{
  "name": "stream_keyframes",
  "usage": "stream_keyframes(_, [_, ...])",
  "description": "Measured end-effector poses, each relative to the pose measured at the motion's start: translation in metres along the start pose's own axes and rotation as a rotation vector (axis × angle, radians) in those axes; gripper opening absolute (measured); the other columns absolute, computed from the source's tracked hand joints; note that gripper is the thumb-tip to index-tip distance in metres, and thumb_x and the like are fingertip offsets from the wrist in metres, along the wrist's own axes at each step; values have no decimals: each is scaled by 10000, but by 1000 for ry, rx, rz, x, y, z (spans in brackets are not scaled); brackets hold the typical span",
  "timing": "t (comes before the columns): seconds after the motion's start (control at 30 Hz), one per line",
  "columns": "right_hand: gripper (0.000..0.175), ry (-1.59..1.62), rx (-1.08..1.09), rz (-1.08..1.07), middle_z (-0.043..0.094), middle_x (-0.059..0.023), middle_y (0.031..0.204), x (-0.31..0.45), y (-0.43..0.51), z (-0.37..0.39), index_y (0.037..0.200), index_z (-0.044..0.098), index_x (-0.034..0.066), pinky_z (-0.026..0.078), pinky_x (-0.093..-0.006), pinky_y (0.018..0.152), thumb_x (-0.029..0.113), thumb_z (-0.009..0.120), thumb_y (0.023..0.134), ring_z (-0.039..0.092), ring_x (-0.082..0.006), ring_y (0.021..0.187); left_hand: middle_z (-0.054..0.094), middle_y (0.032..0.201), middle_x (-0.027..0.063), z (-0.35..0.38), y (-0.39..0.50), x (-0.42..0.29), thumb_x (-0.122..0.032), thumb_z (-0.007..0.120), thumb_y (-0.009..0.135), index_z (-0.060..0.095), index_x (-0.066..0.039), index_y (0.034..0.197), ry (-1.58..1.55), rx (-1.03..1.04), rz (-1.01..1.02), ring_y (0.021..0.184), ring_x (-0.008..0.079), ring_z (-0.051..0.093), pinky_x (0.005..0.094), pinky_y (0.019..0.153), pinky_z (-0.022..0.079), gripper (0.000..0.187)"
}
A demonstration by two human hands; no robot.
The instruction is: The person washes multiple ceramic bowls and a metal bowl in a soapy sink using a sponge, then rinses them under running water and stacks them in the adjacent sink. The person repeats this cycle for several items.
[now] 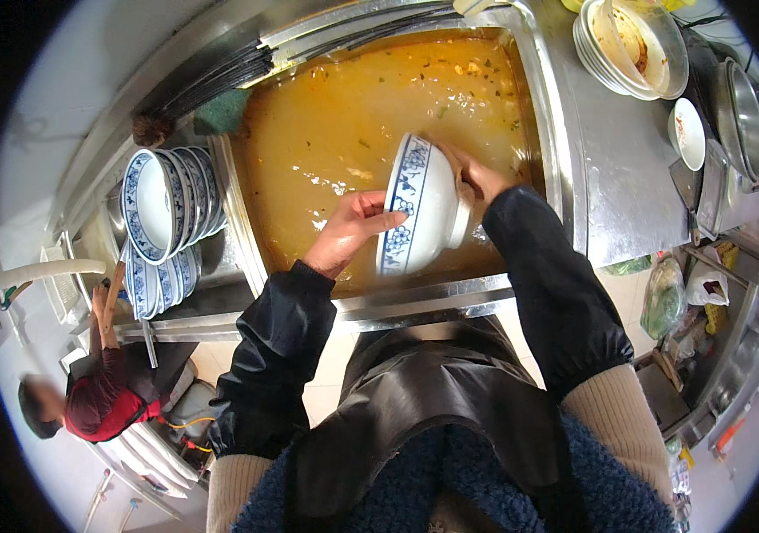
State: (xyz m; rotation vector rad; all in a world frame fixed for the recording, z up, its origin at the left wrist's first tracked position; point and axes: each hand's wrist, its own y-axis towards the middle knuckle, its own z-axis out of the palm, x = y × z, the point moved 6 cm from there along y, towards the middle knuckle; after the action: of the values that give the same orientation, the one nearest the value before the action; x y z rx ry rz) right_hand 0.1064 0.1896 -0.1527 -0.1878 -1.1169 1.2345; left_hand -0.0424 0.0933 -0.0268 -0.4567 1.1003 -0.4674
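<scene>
A white bowl [434,206] with a blue floral band is tilted on its side above murky orange-brown water [326,126] in a metal sink [556,133]. My left hand [352,228] grips its rim, thumb on the outer band. Against the outside of the bowl near its foot lies my right hand [479,174], its fingers partly hidden; a brownish cloth-like patch shows by them, too unclear to name. Food scraps float in the water. Left of the sink, several blue-patterned bowls [153,206] stand stacked on their sides over more patterned dishes [159,283].
Dark chopsticks [219,76] and a green scouring pad [221,113] lie along the sink's far left edge. On the right counter [626,193] are stacked soiled bowls [639,53], a small white bowl [687,135] and a cleaver [687,193]. Another person [109,400] works at the left.
</scene>
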Motion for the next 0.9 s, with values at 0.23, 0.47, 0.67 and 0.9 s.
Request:
stream_keyframes(0.23, [536, -86, 204, -257, 535, -86, 1220, -47, -17, 30, 1272, 455, 128, 434, -384, 923, 506, 426, 893, 523, -214, 1101, 658, 958, 28, 6, 10, -17, -111, 587, 862, 625, -7, 1036, -260, -137, 114, 859, 92, 593, 236, 805, 446, 206])
stream_keyframes(0.47, [569, 742, 139, -163, 585, -30, 1104, -35, -23, 81, 1194, 494, 113, 486, -376, 802, 570, 318, 906, 581, -188, 953, 652, 928, 16, 3, 24, 14, -31, 573, 868, 607, 28, 1045, -73, -289, 252, 794, 45, 563, 205, 730, 454, 190])
stream_keyframes(0.67, [476, 65, -215, -226, 553, 38, 898, -45, -22, 60, 1107, 516, 129, 419, -238, 584, 542, 404, 899, 532, -101, 748, 647, 899, 0, -11, 32, 42, 18, 541, 867, 598, 42, 1046, 36, -300, 307, 768, 41, 559, 197, 689, 456, 189])
stream_keyframes(0.9, [414, -1079, -572, -754, 612, -203, 882, -19, -5, 53, 1090, 542, 25, 501, -401, 673, 267, 642, 769, 612, -357, 777, 661, 899, 47, -23, 27, 52, 17, 558, 849, 607, 53, 1035, 349, -181, 181, 767, 76, 587, 213, 690, 476, 195])
